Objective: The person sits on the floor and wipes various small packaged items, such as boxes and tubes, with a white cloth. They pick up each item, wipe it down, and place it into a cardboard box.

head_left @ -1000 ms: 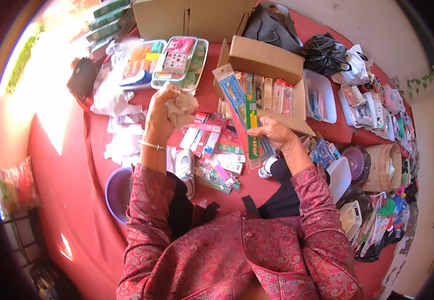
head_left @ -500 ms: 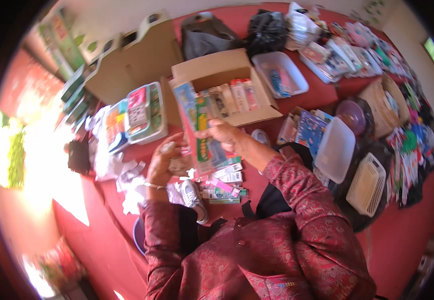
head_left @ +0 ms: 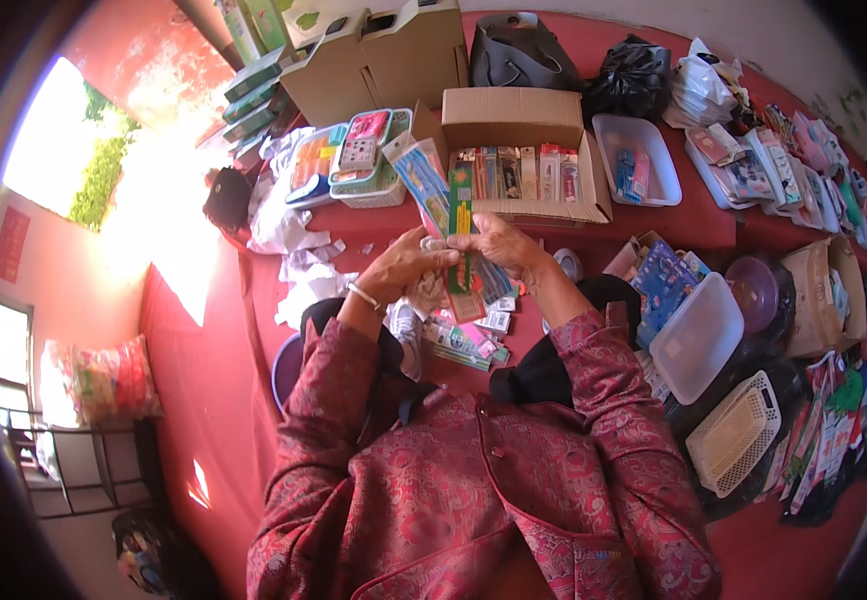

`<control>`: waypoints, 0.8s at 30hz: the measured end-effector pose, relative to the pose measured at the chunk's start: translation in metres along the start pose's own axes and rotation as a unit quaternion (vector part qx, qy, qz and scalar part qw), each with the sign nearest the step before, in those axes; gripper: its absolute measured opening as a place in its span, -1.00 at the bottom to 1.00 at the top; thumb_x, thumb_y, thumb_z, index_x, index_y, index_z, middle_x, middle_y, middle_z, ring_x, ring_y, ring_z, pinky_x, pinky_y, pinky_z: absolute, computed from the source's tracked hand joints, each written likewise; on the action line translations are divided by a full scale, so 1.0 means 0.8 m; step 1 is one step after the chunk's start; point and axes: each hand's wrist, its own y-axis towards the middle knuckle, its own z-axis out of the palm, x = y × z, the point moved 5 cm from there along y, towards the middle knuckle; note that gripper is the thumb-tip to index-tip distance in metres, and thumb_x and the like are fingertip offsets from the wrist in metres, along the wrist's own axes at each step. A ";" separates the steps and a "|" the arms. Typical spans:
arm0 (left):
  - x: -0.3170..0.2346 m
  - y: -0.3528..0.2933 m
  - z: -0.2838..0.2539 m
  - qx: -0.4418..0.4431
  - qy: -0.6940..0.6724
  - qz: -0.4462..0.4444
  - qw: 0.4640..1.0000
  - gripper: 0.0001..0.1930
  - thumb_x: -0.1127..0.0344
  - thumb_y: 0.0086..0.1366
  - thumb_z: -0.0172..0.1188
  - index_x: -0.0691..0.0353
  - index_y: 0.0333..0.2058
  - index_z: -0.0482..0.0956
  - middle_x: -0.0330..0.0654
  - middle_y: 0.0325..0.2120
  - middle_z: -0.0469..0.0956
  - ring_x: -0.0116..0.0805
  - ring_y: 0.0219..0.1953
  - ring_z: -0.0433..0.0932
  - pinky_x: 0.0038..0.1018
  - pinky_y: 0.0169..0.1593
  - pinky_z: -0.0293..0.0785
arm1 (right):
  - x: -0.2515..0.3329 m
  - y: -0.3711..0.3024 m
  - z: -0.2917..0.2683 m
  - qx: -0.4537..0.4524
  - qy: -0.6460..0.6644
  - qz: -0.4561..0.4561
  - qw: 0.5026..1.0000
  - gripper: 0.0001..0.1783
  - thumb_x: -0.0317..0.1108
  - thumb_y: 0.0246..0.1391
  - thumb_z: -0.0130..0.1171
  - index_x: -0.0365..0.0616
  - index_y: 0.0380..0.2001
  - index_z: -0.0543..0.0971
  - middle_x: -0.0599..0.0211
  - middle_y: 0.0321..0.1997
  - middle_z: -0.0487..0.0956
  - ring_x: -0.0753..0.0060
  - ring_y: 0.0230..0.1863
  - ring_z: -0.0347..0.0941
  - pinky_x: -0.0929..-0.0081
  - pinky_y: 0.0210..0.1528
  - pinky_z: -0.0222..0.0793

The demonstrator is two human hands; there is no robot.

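Both hands meet in front of my chest around a bundle of flat stationery packs. A narrow green box (head_left: 461, 195) with a yellow patch stands upright in the bundle, beside a clear packet (head_left: 420, 182) with blue long thin things inside. My right hand (head_left: 507, 245) grips the bundle from the right, thumb across the green box. From the left, my left hand (head_left: 399, 268), with a ring and a bracelet, closes on the bundle's edge; its lower fingers are partly hidden. Under the hands, several small packs (head_left: 464, 340) lie on the red cloth between my shoes.
Ahead stands an open cardboard box (head_left: 514, 210) with upright packs inside. Left of it is a lidded plastic basket (head_left: 379, 190); right of it, a white tub (head_left: 644, 150). A clear lid (head_left: 697, 325), a cream basket (head_left: 734, 435) and a purple bowl (head_left: 754, 290) lie to my right.
My left hand has come up and right to the bundle, where it was apart before. The view has swung left, so the scene sits further right.
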 end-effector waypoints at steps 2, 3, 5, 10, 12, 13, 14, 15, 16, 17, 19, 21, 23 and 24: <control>0.003 0.008 0.012 -0.023 -0.009 -0.040 0.999 -0.53 0.43 0.06 0.21 0.34 -0.04 0.30 -0.18 -0.22 0.47 -0.43 -0.20 0.47 -0.51 -0.12 0.43 | -0.002 0.002 -0.013 -0.045 -0.108 -0.022 0.993 -0.62 -0.18 0.05 0.09 -0.29 -0.19 0.45 0.27 -0.30 0.52 0.55 -0.28 0.41 0.52 -0.22 0.35; 0.008 0.009 0.008 -0.035 -0.011 -0.030 0.999 -0.54 0.44 0.06 0.20 0.33 -0.04 0.30 -0.18 -0.23 0.48 -0.43 -0.22 0.48 -0.51 -0.13 0.44 | 0.003 0.002 -0.010 -0.060 -0.191 -0.064 0.978 -0.56 -0.09 0.06 0.07 -0.29 -0.18 0.45 0.24 -0.29 0.52 0.55 -0.29 0.40 0.50 -0.22 0.32; 0.019 0.023 0.000 -0.045 -0.011 -0.003 0.999 -0.57 0.47 0.08 0.19 0.33 -0.05 0.32 -0.17 -0.26 0.49 -0.43 -0.24 0.50 -0.52 -0.15 0.46 | 0.004 0.010 -0.011 -0.065 -0.208 -0.121 0.968 -0.55 -0.08 0.07 0.06 -0.28 -0.17 0.45 0.24 -0.29 0.52 0.55 -0.27 0.39 0.51 -0.21 0.31; 0.029 0.041 -0.033 -0.084 -0.179 -0.019 0.980 -0.64 0.53 0.11 0.12 0.30 -0.08 0.34 -0.13 -0.30 0.51 -0.39 -0.31 0.54 -0.48 -0.22 0.52 | 0.013 0.019 -0.027 -0.048 -0.041 -0.085 0.994 -0.65 -0.38 0.04 0.03 -0.31 -0.10 0.41 0.27 -0.29 0.51 0.58 -0.22 0.33 0.55 -0.16 0.27; 0.029 0.053 -0.042 -0.063 -0.209 -0.013 0.976 -0.67 0.53 0.12 0.11 0.29 -0.10 0.35 -0.14 -0.31 0.52 -0.38 -0.31 0.54 -0.46 -0.21 0.52 | 0.017 0.029 -0.039 -0.031 -0.151 -0.104 0.983 -0.66 -0.52 -0.07 0.03 -0.32 -0.14 0.44 0.25 -0.33 0.54 0.57 -0.28 0.40 0.54 -0.19 0.30; 0.030 0.062 -0.046 -0.056 -0.210 -0.006 0.976 -0.72 0.51 0.13 0.10 0.28 -0.14 0.38 -0.17 -0.34 0.53 -0.38 -0.31 0.55 -0.43 -0.21 0.52 | 0.021 0.031 -0.041 -0.067 -0.207 -0.107 0.970 -0.67 -0.52 -0.09 0.04 -0.31 -0.16 0.46 0.22 -0.33 0.55 0.55 -0.30 0.42 0.54 -0.20 0.31; 0.030 0.067 -0.051 -0.046 -0.238 -0.004 0.970 -0.73 0.52 0.12 0.11 0.27 -0.16 0.39 -0.19 -0.34 0.53 -0.39 -0.32 0.54 -0.43 -0.21 0.52 | 0.024 0.033 -0.040 -0.103 -0.263 -0.110 0.953 -0.68 -0.53 -0.10 0.05 -0.30 -0.19 0.47 0.18 -0.34 0.56 0.53 -0.31 0.45 0.53 -0.22 0.32; 0.030 0.073 -0.053 -0.033 -0.266 -0.003 0.963 -0.74 0.53 0.12 0.11 0.26 -0.17 0.40 -0.20 -0.35 0.53 -0.39 -0.33 0.54 -0.42 -0.22 0.52 | 0.028 0.034 -0.041 -0.161 -0.341 -0.141 0.916 -0.79 -0.49 -0.06 0.05 -0.27 -0.29 0.52 0.38 -0.50 0.53 0.63 -0.46 0.40 0.59 -0.35 0.32; 0.030 0.078 -0.056 -0.020 -0.294 -0.002 0.956 -0.75 0.53 0.11 0.12 0.25 -0.19 0.42 -0.21 -0.36 0.53 -0.39 -0.34 0.54 -0.41 -0.22 0.53 | 0.034 0.036 -0.039 -0.191 -0.373 -0.172 0.892 -0.80 -0.48 -0.05 0.05 -0.26 -0.30 0.52 0.32 -0.51 0.53 0.59 -0.48 0.41 0.58 -0.37 0.32; 0.037 0.084 -0.065 -0.001 -0.310 0.018 0.951 -0.79 0.52 0.12 0.11 0.24 -0.23 0.44 -0.22 -0.37 0.53 -0.39 -0.34 0.54 -0.41 -0.22 0.52 | 0.041 0.037 -0.036 -0.219 -0.403 -0.202 0.866 -0.82 -0.47 -0.05 0.05 -0.25 -0.32 0.53 0.27 -0.52 0.52 0.55 -0.49 0.42 0.57 -0.40 0.32; 0.046 0.090 -0.069 -0.024 -0.345 0.013 0.938 -0.81 0.51 0.12 0.12 0.23 -0.25 0.45 -0.22 -0.38 0.53 -0.40 -0.36 0.54 -0.42 -0.25 0.52 | 0.051 0.038 -0.034 -0.254 -0.430 -0.203 0.842 -0.87 -0.44 -0.03 0.05 -0.25 -0.40 0.52 0.12 -0.57 0.49 0.33 -0.55 0.46 0.49 -0.48 0.31; 0.048 0.101 -0.072 -0.057 -0.339 0.011 0.939 -0.83 0.50 0.12 0.13 0.23 -0.27 0.45 -0.23 -0.40 0.53 -0.41 -0.39 0.53 -0.45 -0.31 0.52 | 0.058 0.041 -0.039 -0.310 -0.456 -0.223 0.804 -0.88 -0.44 -0.02 0.05 -0.26 -0.44 0.50 0.14 -0.60 0.49 0.31 -0.56 0.46 0.47 -0.49 0.31; 0.046 0.109 -0.073 -0.076 -0.350 0.010 0.934 -0.81 0.50 0.14 0.09 0.24 -0.23 0.45 -0.20 -0.37 0.53 -0.38 -0.36 0.53 -0.43 -0.27 0.51 | 0.061 0.046 -0.046 -0.370 -0.467 -0.244 0.765 -0.89 -0.43 -0.01 0.03 -0.28 -0.50 0.46 0.16 -0.63 0.47 0.30 -0.58 0.44 0.46 -0.50 0.30; 0.043 0.110 -0.077 -0.084 -0.347 0.012 0.934 -0.79 0.49 0.16 0.06 0.25 -0.19 0.44 -0.16 -0.33 0.54 -0.34 -0.31 0.54 -0.40 -0.21 0.51 | 0.066 0.047 -0.049 -0.408 -0.464 -0.250 0.746 -0.87 -0.42 0.01 0.01 -0.28 -0.49 0.46 0.18 -0.62 0.48 0.37 -0.59 0.42 0.48 -0.50 0.31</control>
